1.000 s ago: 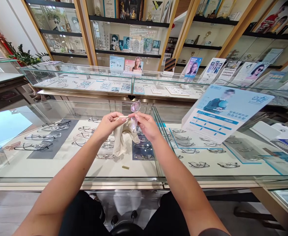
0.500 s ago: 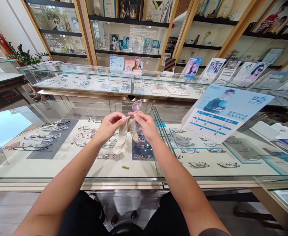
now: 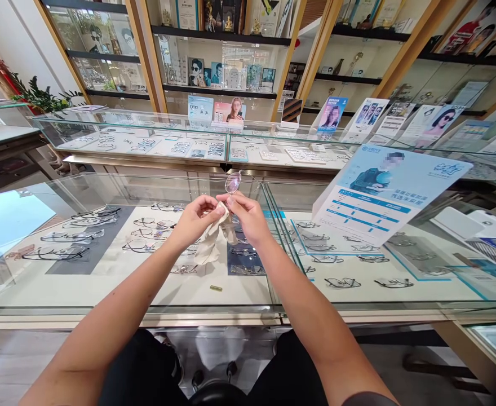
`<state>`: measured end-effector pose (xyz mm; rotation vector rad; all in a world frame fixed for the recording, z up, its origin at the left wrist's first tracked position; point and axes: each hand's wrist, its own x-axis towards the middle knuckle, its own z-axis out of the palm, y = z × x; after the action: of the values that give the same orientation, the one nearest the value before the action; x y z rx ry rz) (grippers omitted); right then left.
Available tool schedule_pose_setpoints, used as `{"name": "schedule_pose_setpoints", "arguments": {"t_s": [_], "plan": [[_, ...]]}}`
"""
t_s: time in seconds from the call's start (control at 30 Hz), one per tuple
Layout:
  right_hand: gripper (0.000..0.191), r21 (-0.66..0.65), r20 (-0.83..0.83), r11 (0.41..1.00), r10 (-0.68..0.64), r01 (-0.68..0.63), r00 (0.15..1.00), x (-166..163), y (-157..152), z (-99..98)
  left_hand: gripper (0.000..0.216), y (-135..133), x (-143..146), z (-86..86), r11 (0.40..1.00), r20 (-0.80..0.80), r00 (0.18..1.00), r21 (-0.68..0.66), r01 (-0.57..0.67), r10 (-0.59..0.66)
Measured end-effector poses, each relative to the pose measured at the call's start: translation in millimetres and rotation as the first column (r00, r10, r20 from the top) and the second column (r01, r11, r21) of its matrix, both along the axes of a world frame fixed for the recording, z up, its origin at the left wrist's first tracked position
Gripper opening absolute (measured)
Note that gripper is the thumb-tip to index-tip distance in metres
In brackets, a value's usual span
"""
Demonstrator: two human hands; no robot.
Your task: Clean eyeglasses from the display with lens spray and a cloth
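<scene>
Above the glass counter, my left hand (image 3: 195, 221) pinches a cream cleaning cloth (image 3: 212, 246) between thumb and fingers, its loose end hanging down. The cloth's upper part is pressed around one lens of a pair of glasses, so that lens is hidden. My right hand (image 3: 250, 219) is closed on the glasses (image 3: 233, 182), gripping them close to my left fingertips. Their other lens, thin-rimmed with a purple sheen, sticks up above the hands. The two hands nearly touch.
Under the counter's glass top (image 3: 138, 296) lie rows of eyeglasses (image 3: 343, 283) and a small gold-coloured bar (image 3: 216, 288). To the right stands a tilted blue-and-white sign (image 3: 370, 208). A second display case (image 3: 163, 148) runs behind, with shelves (image 3: 226, 90) beyond.
My left hand has shifted slightly right and closer to my right hand, and the cloth now bunches up over the lens. The glasses have moved a little left.
</scene>
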<state>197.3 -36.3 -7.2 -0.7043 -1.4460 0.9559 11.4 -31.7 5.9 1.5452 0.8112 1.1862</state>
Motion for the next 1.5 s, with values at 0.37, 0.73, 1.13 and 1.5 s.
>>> {"name": "schedule_pose_setpoints", "arguments": {"t_s": [0.37,0.73,1.13,1.5], "plan": [[0.029,-0.030,-0.092,0.996,0.087,-0.090,0.992,-3.3,-2.6,0.9,0.057,-1.5,2.2,-8.3,0.949,0.114,0.976,-0.237,0.209,-0.186],[0.044,-0.156,-0.073,0.977,0.138,-0.148,0.988,-2.3,-4.2,1.4,0.059,-2.7,0.1,-4.1,0.850,0.186,0.923,-0.363,0.382,-0.336],[0.040,-0.092,-0.054,0.986,0.132,-0.136,0.990,1.2,1.3,-4.5,0.050,-2.7,-1.7,1.6,0.883,0.143,0.931,-0.294,0.365,-0.337],[0.045,-0.150,-0.157,0.973,0.153,-0.177,0.976,-5.4,0.5,-3.5,0.071,-10.6,7.0,-11.5,0.949,0.149,0.967,-0.211,0.235,-0.206]]}}
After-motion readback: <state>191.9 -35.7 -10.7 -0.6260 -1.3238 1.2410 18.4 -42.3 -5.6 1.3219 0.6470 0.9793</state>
